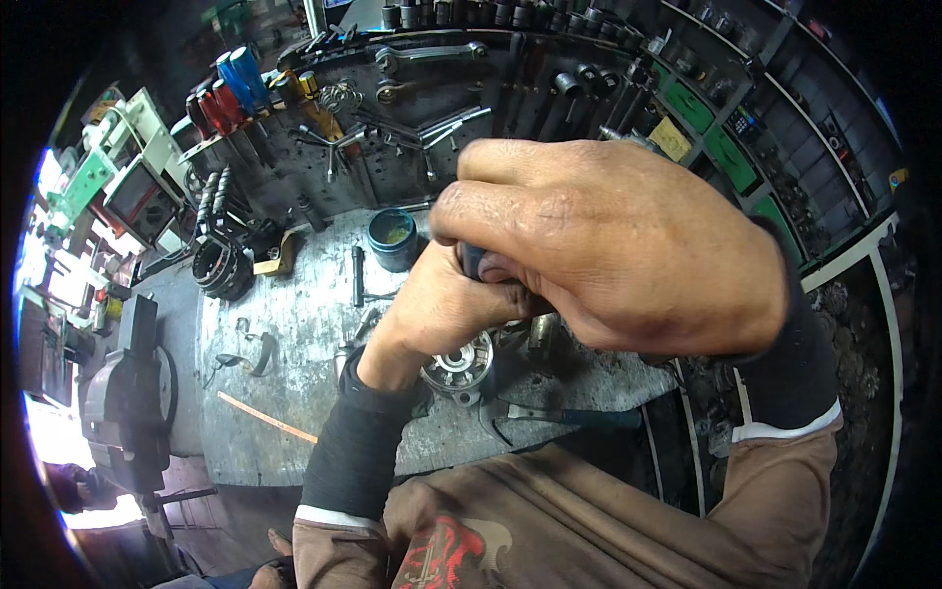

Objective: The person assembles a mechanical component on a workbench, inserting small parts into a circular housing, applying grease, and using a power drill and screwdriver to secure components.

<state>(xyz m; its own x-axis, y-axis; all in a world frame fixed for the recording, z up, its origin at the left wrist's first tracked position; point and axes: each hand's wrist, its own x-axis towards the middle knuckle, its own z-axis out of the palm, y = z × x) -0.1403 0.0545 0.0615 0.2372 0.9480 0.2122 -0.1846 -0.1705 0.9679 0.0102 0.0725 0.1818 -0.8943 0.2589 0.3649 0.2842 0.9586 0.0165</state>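
Both of my hands are raised close to the head camera, above the workbench (265, 432). My right hand (628, 245) is curled over the top of my left hand (446, 304), fingers bent inward. Between them a small patch of a dark bluish piece (472, 261) shows; the rest is covered, so its kind is unclear. Below the hands, a round silver metal part (459, 365) with openings around its centre lies on the bench, partly hidden by my left wrist. A tool with a blue handle (613, 419) lies near the front edge.
On the bench stand a blue tub (392, 253), a dark T-shaped tool (358, 278), a dark ring-shaped part (221, 273) and an orange strip (265, 416). Screwdrivers (235, 83) and wrenches (432, 54) hang at the back. Green drawers (726, 157) line the right; a dark machine (128, 402) stands left.
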